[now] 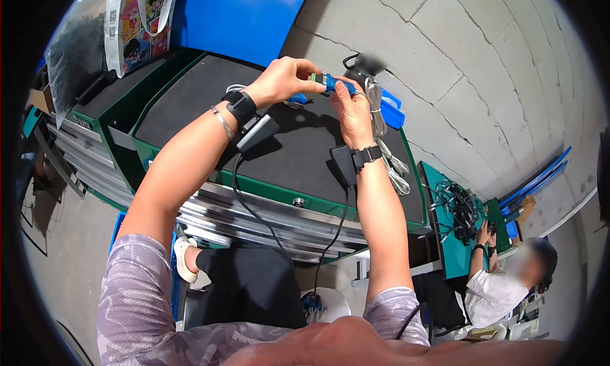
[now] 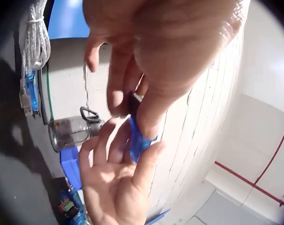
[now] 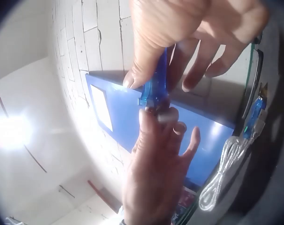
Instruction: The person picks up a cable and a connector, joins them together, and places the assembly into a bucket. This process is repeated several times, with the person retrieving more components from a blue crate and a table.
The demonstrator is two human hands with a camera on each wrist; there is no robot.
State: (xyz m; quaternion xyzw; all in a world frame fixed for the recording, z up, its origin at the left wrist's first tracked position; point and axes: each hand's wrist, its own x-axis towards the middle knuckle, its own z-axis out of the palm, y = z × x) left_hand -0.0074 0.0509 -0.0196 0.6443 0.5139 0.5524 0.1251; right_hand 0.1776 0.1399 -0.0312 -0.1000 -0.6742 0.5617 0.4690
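Observation:
A blue translucent connector [image 1: 331, 83] with a green and black block [image 1: 318, 78] at its end is held up above the dark mat. My left hand [image 1: 284, 81] pinches the block end between thumb and fingers. The blue body is gripped by my right hand [image 1: 352, 112], thumb on top. In the left wrist view the blue connector [image 2: 139, 140] lies between both hands' fingers; in the right wrist view the blue connector [image 3: 156, 84] runs from one hand to the other. The fingers partly hide the block.
On the dark mat [image 1: 190, 105] lies another blue connector [image 1: 297, 99]. Coiled pale cables [image 1: 376, 112], a clear bottle [image 2: 71, 133] and a blue bin [image 1: 392, 108] are at the right. A patterned bag [image 1: 141, 29] stands at the back left. Another person [image 1: 502, 296] works at the right.

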